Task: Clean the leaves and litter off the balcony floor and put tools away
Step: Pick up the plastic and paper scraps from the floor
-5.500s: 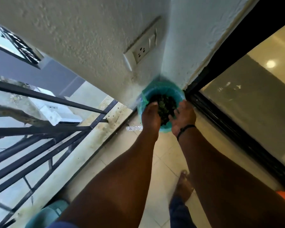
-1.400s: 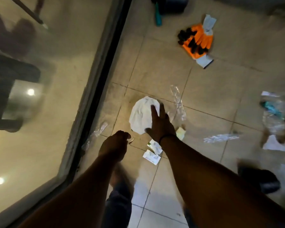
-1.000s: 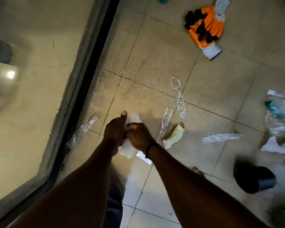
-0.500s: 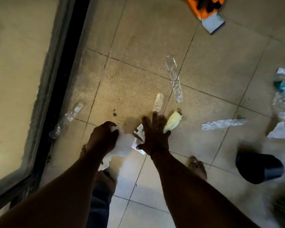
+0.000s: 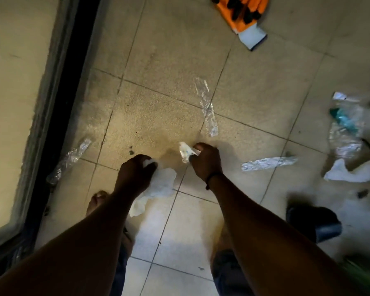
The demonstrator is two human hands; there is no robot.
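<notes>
My left hand (image 5: pixel 135 174) grips a crumpled white paper (image 5: pixel 160 186) that hangs below it over the tiled floor. My right hand (image 5: pixel 205 161) holds a bunch of small wrappers and clear plastic (image 5: pixel 186 152) gathered in its curled fingers. Loose litter still lies around: a clear plastic strip (image 5: pixel 207 110) ahead, another clear strip (image 5: pixel 70 159) by the door track, a silvery strip (image 5: pixel 267 163) to the right, and a white paper scrap (image 5: pixel 351 174) farther right.
Orange and black work gloves (image 5: pixel 241 11) lie at the top. A crumpled plastic bag with teal inside (image 5: pixel 344 129) sits at the right edge. A dark pot (image 5: pixel 314 223) lies on its side at lower right. The sliding door's black track (image 5: pixel 58 116) runs along the left.
My right hand, flat on the wrappers half a second ago, has closed and lifted them off the floor, along with the yellowish piece. My left hand keeps the white paper.
</notes>
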